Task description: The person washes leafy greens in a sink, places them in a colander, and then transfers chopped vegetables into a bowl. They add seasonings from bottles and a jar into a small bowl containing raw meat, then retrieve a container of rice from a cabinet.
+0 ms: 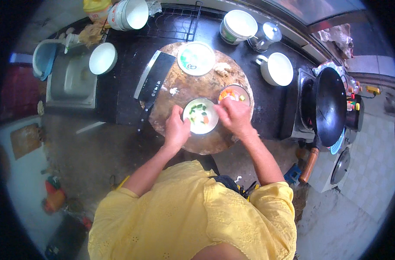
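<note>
A small light bowl (213, 123) with diced green vegetable and an orange piece in it stands on a round wooden chopping board (199, 144). My left hand (178, 126) holds its left rim, thumb on the edge. Behind it to the right is a second bowl (246, 95) with orange and pale diced pieces. My right hand (233, 117) has curled fingers and covers the near part of that second bowl; whether it pinches a piece is hidden. On the left of the board lies a cleaver (156, 76) with a dark blade, its handle towards me.
At the board's back are a round white lid (196, 58) and ginger root (222, 69). A white mug (277, 69) stands to the right, before a black wok (330, 107) by the stove. Leftward are a white bowl (103, 58) and a steel sink (72, 103).
</note>
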### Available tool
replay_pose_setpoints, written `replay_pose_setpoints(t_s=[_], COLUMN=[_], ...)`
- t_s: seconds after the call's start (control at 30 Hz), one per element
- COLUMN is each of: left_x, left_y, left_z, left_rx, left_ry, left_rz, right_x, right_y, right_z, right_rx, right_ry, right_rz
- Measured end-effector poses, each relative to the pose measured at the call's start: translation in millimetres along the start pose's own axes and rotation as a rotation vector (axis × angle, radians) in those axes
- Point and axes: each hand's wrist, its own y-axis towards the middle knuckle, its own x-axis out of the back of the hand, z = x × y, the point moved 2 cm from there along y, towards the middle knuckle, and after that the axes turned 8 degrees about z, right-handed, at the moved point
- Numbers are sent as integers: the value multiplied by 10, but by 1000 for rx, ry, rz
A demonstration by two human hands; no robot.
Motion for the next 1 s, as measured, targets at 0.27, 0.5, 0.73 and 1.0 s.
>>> replay_pose_setpoints(t_s=[0.27, 0.5, 0.73, 1.0], left_x=[5, -4, -13, -4], left_y=[0, -17, 0, -8], left_z=[-51, -43, 13, -22], left_rx=[8, 36, -20, -16], left_ry=[-5, 0, -27, -4], left_rz=[0, 20, -4, 4], right_x=[46, 296, 267, 334], right_y=[71, -122, -179, -174], right_z=[287, -334, -307, -219], right_rx=[-72, -349, -343, -288], right_ry=[66, -308, -262, -152], right_rz=[175, 434, 476, 452])
